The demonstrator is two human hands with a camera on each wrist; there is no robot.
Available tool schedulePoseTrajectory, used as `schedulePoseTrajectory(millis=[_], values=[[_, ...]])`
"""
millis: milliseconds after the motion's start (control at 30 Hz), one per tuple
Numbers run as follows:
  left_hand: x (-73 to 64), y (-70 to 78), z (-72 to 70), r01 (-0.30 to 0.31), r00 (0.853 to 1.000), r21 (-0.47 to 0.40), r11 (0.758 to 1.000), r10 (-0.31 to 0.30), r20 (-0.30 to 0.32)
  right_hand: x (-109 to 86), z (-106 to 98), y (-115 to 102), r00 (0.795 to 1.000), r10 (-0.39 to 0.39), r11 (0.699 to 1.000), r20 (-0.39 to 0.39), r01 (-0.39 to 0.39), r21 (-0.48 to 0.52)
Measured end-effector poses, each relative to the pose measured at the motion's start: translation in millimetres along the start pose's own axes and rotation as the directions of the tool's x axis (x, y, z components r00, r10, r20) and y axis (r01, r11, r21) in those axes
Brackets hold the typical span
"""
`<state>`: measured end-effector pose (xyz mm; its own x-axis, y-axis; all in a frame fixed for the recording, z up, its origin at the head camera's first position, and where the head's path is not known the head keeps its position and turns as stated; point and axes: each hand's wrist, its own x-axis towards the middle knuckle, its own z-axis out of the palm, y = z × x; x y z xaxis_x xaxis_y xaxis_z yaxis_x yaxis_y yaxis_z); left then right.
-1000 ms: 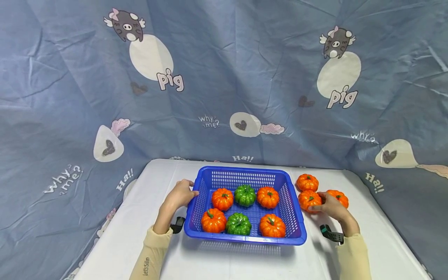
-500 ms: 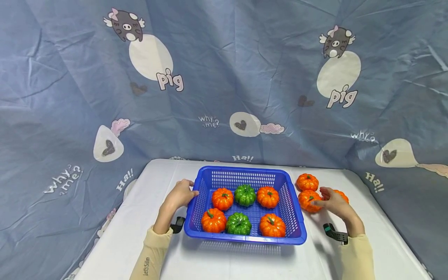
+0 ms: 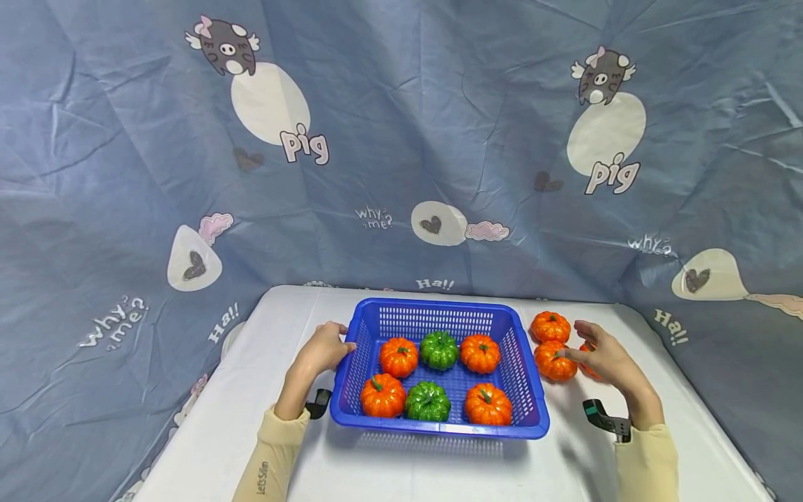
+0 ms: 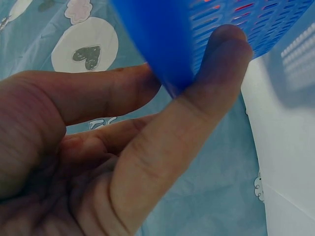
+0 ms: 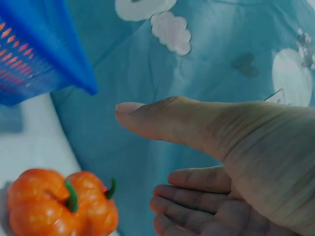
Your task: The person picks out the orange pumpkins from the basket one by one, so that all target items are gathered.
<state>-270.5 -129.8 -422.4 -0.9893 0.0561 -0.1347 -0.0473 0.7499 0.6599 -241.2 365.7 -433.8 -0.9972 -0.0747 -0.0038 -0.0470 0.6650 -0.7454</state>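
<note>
In the head view, a blue rectangular perforated plastic basket [image 3: 439, 427] sits on the white cloth-covered desk [image 3: 439, 474], toward its far edge. It holds four glossy orange ribbed pumpkins [image 3: 488, 406] and two glossy green ribbed pumpkins [image 3: 428, 401], in two rows. The left hand [image 3: 324, 347] pinches the basket's left rim. Three loose orange pumpkins [image 3: 553, 362] lie together beside the basket's right rim, toward the desk's far right corner. The right hand [image 3: 607, 359], fingers open, partly hides the rightmost; contact cannot be told.

In the left wrist view, the left hand's thumb and fingers grip the rim from either side.

In the right wrist view, the right hand's fingers are extended, thumb apart, with two loose pumpkins below the basket's corner.
</note>
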Motion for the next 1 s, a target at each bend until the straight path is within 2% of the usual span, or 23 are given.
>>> schedulePoseTrajectory(millis=[300, 567, 867, 1000], values=[[-0.1, 0.4, -0.1, 0.007, 1.000, -0.012, 1.000, -0.007, 0.006, -9.8, -3, -27, 0.996, -0.083, 0.997, -0.043, 0.083, 0.004], [-0.3, 0.0, 0.0, 0.004, 1.000, 0.007, 1.000, -0.004, 0.006, -15.6, 7, -50, 0.981, -0.187, 0.982, -0.050, 0.188, 0.021], [0.0, -0.5, 0.5, 0.001, 1.000, -0.010, 1.000, -0.001, 0.006, -19.5, 22, -71, 0.986, -0.162, 0.987, 0.030, 0.162, 0.004], [-0.1, -0.3, 1.0, 0.001, 1.000, -0.014, 1.000, -0.001, 0.005, -18.3, 31, -75, 0.982, -0.184, 0.983, 0.049, 0.184, 0.008]])
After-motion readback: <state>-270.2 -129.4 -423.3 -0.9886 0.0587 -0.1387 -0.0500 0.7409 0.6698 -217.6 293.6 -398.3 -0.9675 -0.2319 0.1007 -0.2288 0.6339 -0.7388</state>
